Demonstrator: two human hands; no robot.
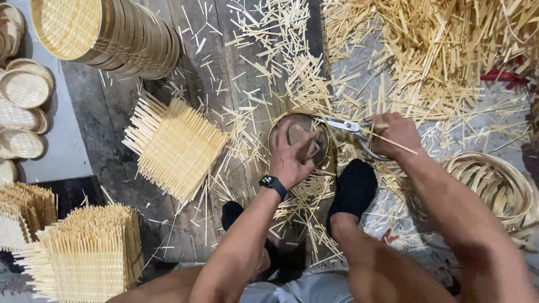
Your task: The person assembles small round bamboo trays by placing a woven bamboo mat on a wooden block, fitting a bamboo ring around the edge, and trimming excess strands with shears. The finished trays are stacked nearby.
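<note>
- Wooden plank floor (pixel 106 134) carrying the work, littered from the far edge to the middle with pale bamboo offcuts (pixel 426 50), thickest at the far right corner; plenty of trimming judged already done.
- Tall stack of finished round trays (pixel 120 33) lying on its side at the far left corner, with more small woven rounds (pixel 22 90) along the left edge; counted as completed pieces.
- Untrimmed square woven mats (pixel 174 146) left of centre, and two more piles (pixel 92 255) at the near left corner; judged still to be cut, so much work left.
- Loose bamboo hoops (pixel 494 185) heaped at the right edge, not yet fitted.
- Round form with a woven piece (pixel 303 134) at the floor's middle, just beyond two black-socked feet (pixel 353 188); edge trim seemingly under way.
- Left hand (pixel 289 157) spread flat, pressing down on that round form, wrist wearing a watch.
- Right hand (pixel 396 134) closed around the handles of metal shears (pixel 345 126), blades meeting the form's right rim.
</note>
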